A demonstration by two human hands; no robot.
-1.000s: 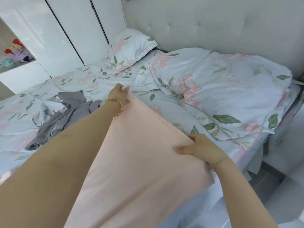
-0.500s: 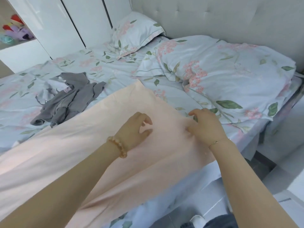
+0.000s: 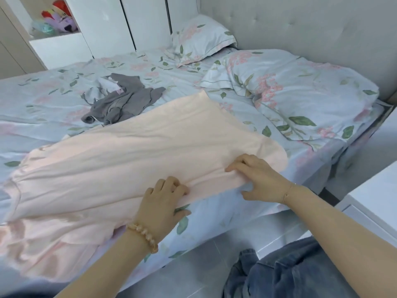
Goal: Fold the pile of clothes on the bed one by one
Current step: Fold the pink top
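A large pale pink garment (image 3: 133, 155) lies spread across the near part of the bed (image 3: 43, 100). My left hand (image 3: 161, 201) grips its near edge with curled fingers, close to the bed's front edge. To the right of it, my right hand (image 3: 260, 179) pinches the same edge, thumb under the cloth and fingers on top. A small crumpled pile of grey clothes (image 3: 122, 100) with a pale piece in it lies further back, beyond the pink garment.
A floral pillow (image 3: 202, 39) and a bunched floral duvet (image 3: 300, 93) lie along the padded headboard at the right. White wardrobe doors (image 3: 107, 24) stand behind the bed. A white cabinet corner (image 3: 376, 201) is at the right. Grey floor tiles run along the bed's front.
The pink garment, held up a second ago, now lies flat on the bed. Both hands have moved down to its near edge and taken hold of it.
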